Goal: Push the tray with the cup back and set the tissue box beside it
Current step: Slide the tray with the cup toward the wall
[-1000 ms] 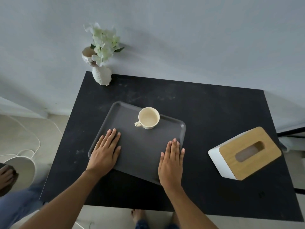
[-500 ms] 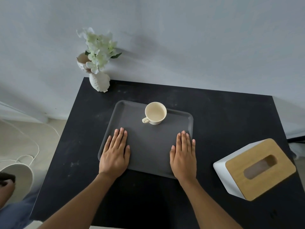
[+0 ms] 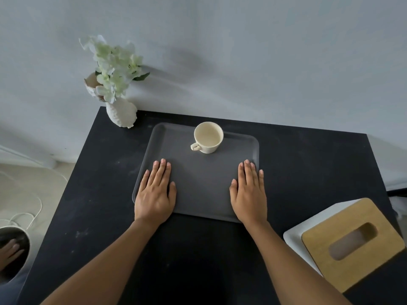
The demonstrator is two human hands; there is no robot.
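Observation:
A dark grey tray [image 3: 202,186] lies on the black table [image 3: 308,172], its far edge close to the wall. A cream cup [image 3: 208,137] stands upright near the tray's far rim, handle toward the left. My left hand [image 3: 155,192] presses flat on the tray's near left corner and my right hand [image 3: 250,192] presses flat on its near right corner, fingers together and stretched out. A white tissue box with a wooden lid [image 3: 350,243] sits at the table's near right, apart from the tray.
A white vase with pale flowers [image 3: 116,89] stands at the table's far left corner, just left of the tray. The grey wall runs along the table's far edge. On the floor at left are a white cord and a round stool [image 3: 13,249].
Both hands have slid the tray with the cup away from me toward the wall and squared it with the table. The tissue box has stayed in place.

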